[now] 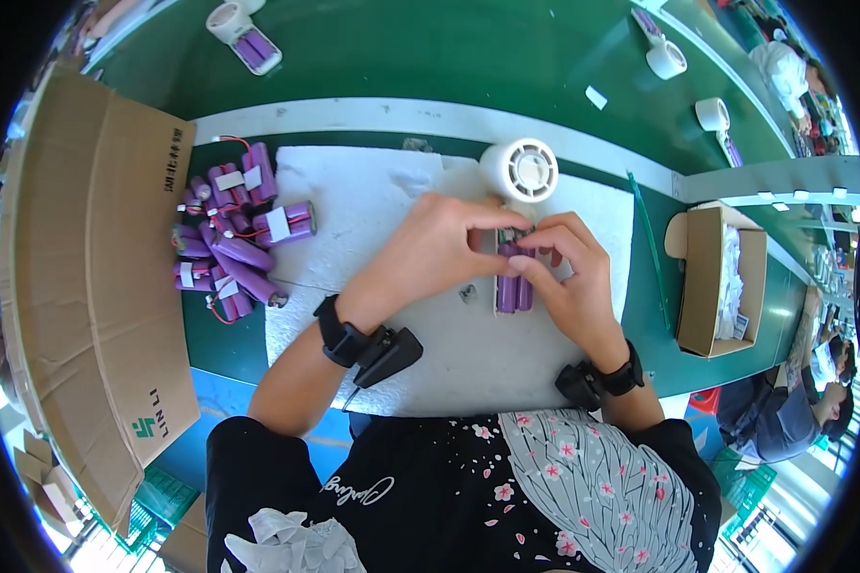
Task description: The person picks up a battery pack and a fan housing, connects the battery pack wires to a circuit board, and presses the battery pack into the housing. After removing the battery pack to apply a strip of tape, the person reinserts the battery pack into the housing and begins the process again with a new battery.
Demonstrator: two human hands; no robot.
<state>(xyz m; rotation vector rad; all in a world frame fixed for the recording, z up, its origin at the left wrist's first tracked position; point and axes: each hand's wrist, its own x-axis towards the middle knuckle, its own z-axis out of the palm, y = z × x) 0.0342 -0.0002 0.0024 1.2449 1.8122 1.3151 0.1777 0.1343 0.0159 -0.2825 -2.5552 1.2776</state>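
Observation:
A white handheld fan (528, 172) lies on the pale foam sheet (373, 191), its round head pointing away from me. Its handle is open, and a purple battery pack (514, 291) sits inside. My left hand (430, 246) grips the handle from the left just below the head, index finger and thumb bent around it. From the other side my right hand (575, 272) has thumb and fingertips pinched together at the top end of the batteries. Whatever lies between those right fingertips is too small to make out. The fingers partly cover the handle's upper part.
Purple battery packs with red wires (234, 229) are heaped at the left beside a tall cardboard box (105, 267). A small carton (702, 286) with white contents stands at the right, near a thin green stick (648, 248). More opened fans (248, 43) lie across the green bench.

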